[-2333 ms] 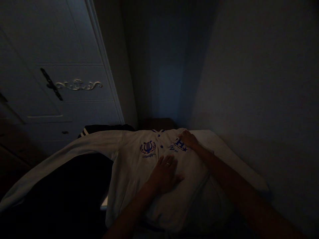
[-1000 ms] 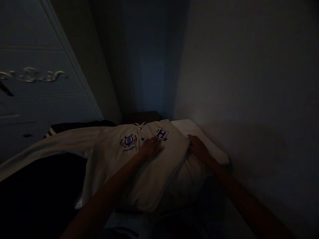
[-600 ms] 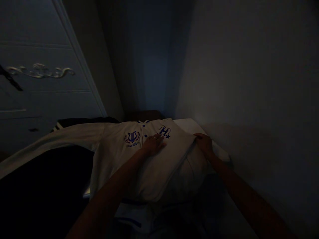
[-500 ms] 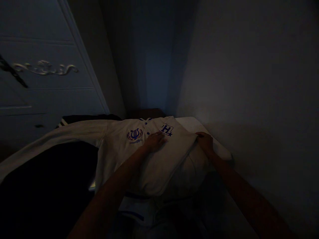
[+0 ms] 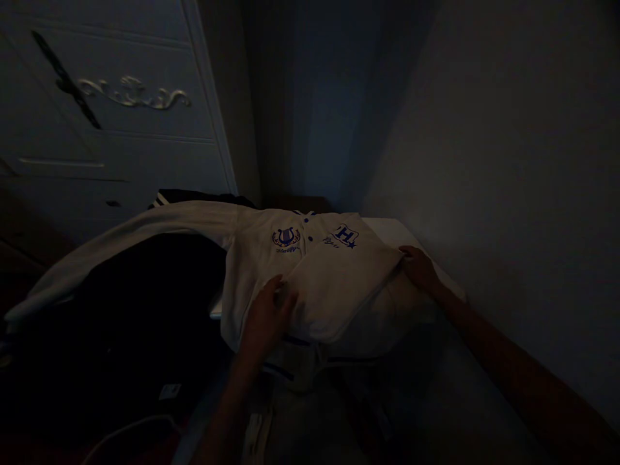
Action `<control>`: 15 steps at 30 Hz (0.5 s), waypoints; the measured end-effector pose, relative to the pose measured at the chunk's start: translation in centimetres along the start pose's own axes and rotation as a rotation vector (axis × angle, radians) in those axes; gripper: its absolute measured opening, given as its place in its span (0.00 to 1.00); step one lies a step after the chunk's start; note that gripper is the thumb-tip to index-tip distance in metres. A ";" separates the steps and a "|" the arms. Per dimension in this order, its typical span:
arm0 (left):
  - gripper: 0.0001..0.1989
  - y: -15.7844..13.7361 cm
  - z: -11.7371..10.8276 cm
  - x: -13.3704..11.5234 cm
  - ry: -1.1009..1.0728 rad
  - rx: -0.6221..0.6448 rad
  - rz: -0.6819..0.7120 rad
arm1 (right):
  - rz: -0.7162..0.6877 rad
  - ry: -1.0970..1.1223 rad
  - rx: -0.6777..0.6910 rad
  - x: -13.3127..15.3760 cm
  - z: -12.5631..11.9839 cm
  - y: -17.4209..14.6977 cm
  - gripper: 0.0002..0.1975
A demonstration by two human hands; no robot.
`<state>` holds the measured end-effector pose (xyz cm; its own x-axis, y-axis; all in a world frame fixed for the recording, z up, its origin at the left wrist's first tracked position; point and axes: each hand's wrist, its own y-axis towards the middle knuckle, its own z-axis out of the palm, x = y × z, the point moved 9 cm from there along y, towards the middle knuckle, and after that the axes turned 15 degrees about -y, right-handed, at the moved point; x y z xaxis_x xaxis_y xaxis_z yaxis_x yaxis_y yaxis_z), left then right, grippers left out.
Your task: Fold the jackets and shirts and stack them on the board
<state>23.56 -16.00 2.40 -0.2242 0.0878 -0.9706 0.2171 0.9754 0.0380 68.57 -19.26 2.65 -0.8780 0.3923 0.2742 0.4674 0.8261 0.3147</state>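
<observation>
A pale button-front jacket (image 5: 329,284) with blue emblems, a lyre badge and a letter H, lies spread out in dim light. One sleeve stretches far to the left, while the other side is folded over the front. My right hand (image 5: 417,268) pinches the folded cloth at its right corner. Over the lower left of the jacket front is my left hand (image 5: 271,310), thumb and fingers apart with nothing between them. Whether it touches the cloth I cannot tell.
Beneath the jacket shows a white surface's edge (image 5: 394,231). Dark clothing (image 5: 145,310) lies at the left, with a striped dark garment (image 5: 194,196) behind the sleeve. A panelled door (image 5: 145,155) with a dark handle (image 5: 65,81) stands at the left, and a wall (image 5: 523,194) rises at the right.
My left hand has drawn back from the middle of the jacket front toward its lower left, uncovering the lettering beside the H. My right hand keeps its pinch. The camera view has shifted.
</observation>
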 end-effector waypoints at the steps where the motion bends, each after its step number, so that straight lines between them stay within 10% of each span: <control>1: 0.31 -1.5 -0.6 1.0 -0.048 -0.026 -0.024 | -0.074 -0.035 -0.025 1.1 -0.5 -0.3 0.21; 8: 0.25 -6.7 2.0 5.9 -0.554 0.085 -0.417 | -0.634 -0.124 0.036 10.0 0.6 -2.7 0.23; 15: 0.24 -9.5 6.5 6.2 -0.826 0.391 -0.460 | -0.315 -0.147 0.244 8.1 3.2 0.2 0.18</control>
<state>26.28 -26.07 -5.53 0.3287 -0.5896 -0.7378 0.6036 0.7320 -0.3160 61.19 -14.60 1.99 -0.9877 0.1438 0.0613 0.1509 0.9796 0.1328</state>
